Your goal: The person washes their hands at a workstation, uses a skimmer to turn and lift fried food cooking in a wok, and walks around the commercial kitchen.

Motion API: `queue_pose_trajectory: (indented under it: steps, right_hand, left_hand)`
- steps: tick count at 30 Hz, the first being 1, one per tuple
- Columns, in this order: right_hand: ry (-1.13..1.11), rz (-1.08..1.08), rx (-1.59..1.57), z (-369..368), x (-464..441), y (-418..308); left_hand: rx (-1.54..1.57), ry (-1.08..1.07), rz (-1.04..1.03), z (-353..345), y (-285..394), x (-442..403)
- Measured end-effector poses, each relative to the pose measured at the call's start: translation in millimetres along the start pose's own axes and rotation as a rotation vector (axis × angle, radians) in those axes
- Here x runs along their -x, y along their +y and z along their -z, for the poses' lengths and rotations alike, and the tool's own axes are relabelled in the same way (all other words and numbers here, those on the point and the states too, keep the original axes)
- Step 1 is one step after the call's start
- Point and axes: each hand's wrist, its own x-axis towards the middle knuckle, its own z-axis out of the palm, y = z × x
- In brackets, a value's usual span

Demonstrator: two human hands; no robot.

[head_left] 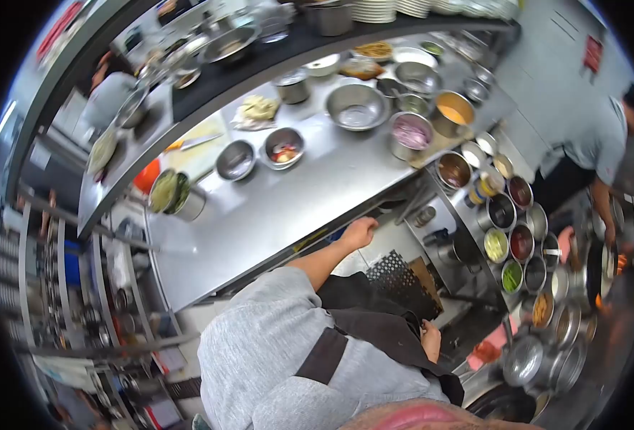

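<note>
My left hand (361, 233) hangs in front of the steel counter's front edge, its fingers curled in with nothing seen in them. At the side of my black apron (374, 331) is my right hand (430, 340), partly hidden, so its grip is unclear. Beyond my left hand, the steel counter (259, 215) carries a bowl with red and pale pieces (284, 148), an empty-looking bowl (236, 160), a large bowl (357, 107) and a pot of pinkish food (411, 135). A knife (194, 142) lies on a pale cutting board (206, 131).
Containers of sauces and vegetables, one with green pieces (512, 276), line the right side. A co-worker (582, 147) reaches toward a pan (598, 276) near a flame. Above the counter runs a shelf (295, 61). Racks (59, 279) stand left; a perforated mat (403, 283) lies on the floor.
</note>
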Motion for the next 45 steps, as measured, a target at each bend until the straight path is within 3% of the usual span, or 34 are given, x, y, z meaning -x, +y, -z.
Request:
queue_pose_trajectory:
  steps: [1,3,5,7,11,12,14,17,23,25,26,27,29,31,36,41,43,45]
  right_hand:
    - [0.005,0.04,-0.011,-6,-14,-5]
    - [-0.016,0.133,-0.008,-14,-38,-17]
    - [-0.018,0.112,-0.041,-20,-48,-25]
    - [-0.015,0.171,0.012,-27,-55,-19]
    - [-0.054,0.164,0.16,-27,-50,-10]
    - [-0.069,0.085,0.174,-24,-45,-14]
    - [-0.085,-0.033,0.205,-25,-34,-15]
    - [0.027,-0.047,0.196,-35,-9,-11]
    - [0.157,-0.326,-0.03,-85,91,-32]
    - [0.147,-0.219,0.078,-123,136,-26]
    - [0.007,-0.308,0.081,-145,159,-30]
    - [0.009,-0.329,0.047,-175,181,-34]
    - [-0.278,-0.214,0.172,-224,223,-28]
    - [-0.423,-0.194,0.149,-242,245,-39]
    - [-0.432,-0.239,0.111,-235,251,-65]
    - [-0.187,-0.296,0.137,-193,234,-82]
    - [-0.017,-0.207,0.156,-163,224,-100]
    - [-0.031,-0.238,0.215,-149,209,-122]
  left_hand:
    - [0.053,0.203,-0.051,24,-2,4]
    - [0.033,0.42,0.041,67,-14,16]
    - [-0.031,0.457,0.108,99,-39,35]
    - [-0.421,0.417,0.453,127,-51,54]
    - [-0.531,0.472,0.663,158,-75,111]
    - [-0.528,0.477,0.645,157,-88,127]
    - [-0.58,0.539,0.369,152,-112,153]
    - [-0.612,0.576,0.316,152,-109,157]
    - [-0.617,0.484,0.368,152,-109,155]
    - [-0.632,0.445,0.343,149,-108,154]
    - [-0.644,0.456,0.359,146,-111,155]
    - [-0.655,0.474,0.378,147,-114,153]
    - [-0.648,0.464,0.373,144,-114,153]
    - [-0.602,0.481,0.366,148,-113,153]
    - [-0.612,0.502,0.376,151,-118,157]
    - [-0.505,0.467,0.373,159,-113,161]
    - [-0.453,0.474,0.361,163,-115,162]
    - [-0.381,0.451,0.338,168,-118,167]
